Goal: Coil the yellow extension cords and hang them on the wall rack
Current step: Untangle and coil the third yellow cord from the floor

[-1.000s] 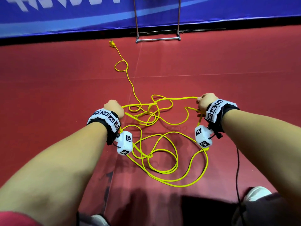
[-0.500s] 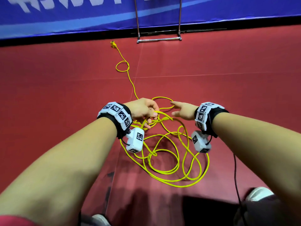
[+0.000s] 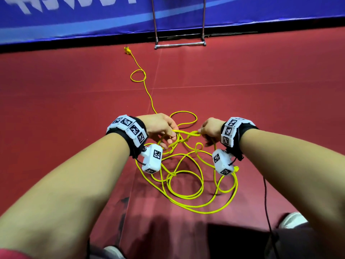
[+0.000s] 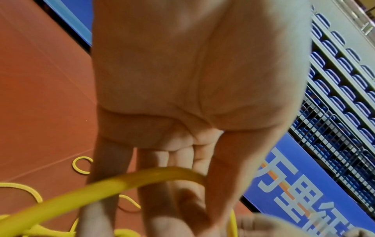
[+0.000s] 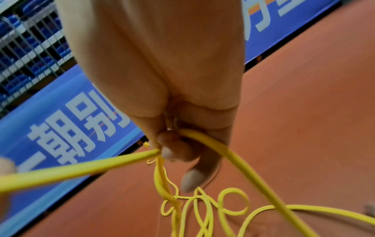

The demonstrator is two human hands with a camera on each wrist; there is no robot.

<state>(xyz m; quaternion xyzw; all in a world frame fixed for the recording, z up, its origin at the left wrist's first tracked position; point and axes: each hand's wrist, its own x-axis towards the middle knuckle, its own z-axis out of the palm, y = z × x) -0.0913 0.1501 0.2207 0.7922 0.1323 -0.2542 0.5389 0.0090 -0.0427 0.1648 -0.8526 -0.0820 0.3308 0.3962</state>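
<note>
A yellow extension cord (image 3: 186, 191) lies in tangled loops on the red floor below my hands. One strand runs away past a small loop to its plug end (image 3: 127, 50) near the wall. My left hand (image 3: 169, 136) holds several strands of the cord, and in the left wrist view the cord (image 4: 131, 179) crosses the fingers and passes under the thumb. My right hand (image 3: 203, 134) is close beside it. In the right wrist view the thumb and forefinger of that hand (image 5: 168, 150) pinch the cord (image 5: 91, 168), and another strand hangs over the fingers.
The metal foot of a rack stand (image 3: 180, 45) sits on the floor against the blue banner wall (image 3: 93, 17), just right of the plug. A thin black cable (image 3: 266, 199) hangs by my right leg. Shoes (image 3: 291, 219) show at the lower edge.
A second ago my hands were wide apart with the cord stretched between them. They came together, the right hand opened, and it now grips the cord again beside the left.
</note>
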